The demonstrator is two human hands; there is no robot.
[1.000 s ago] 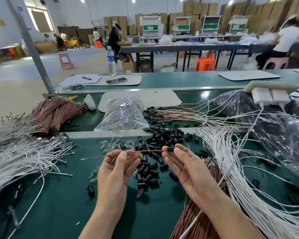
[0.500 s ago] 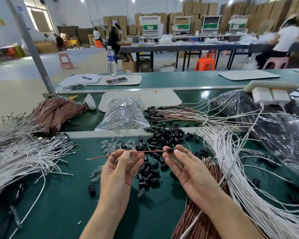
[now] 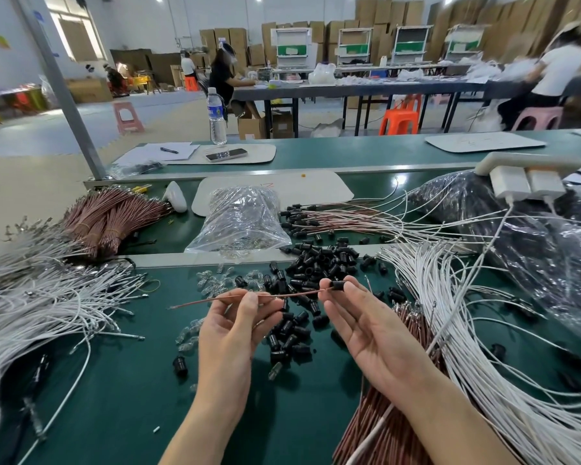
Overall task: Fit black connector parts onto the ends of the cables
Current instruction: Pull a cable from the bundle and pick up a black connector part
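Observation:
A thin brown cable (image 3: 292, 294) runs level between my two hands above the green table. My left hand (image 3: 232, 327) pinches it near its middle, palm up. At the cable's right end sits a black connector part (image 3: 336, 284), pinched by the fingertips of my right hand (image 3: 366, 325). The cable's bare left end (image 3: 173, 307) sticks out free to the left. A heap of loose black connector parts (image 3: 316, 263) lies just beyond and under my hands.
White cables lie in a heap at the left (image 3: 41, 303) and another at the right (image 3: 450, 313). Brown cable bundles lie back left (image 3: 111, 216) and under my right forearm (image 3: 389, 431). A clear bag (image 3: 245, 219), small clear parts (image 3: 212, 280), finished cables (image 3: 332, 216) and a dark bag (image 3: 534, 236) lie behind.
Both hands have shifted slightly right with the cable. The grip on the cable and the connector is unchanged.

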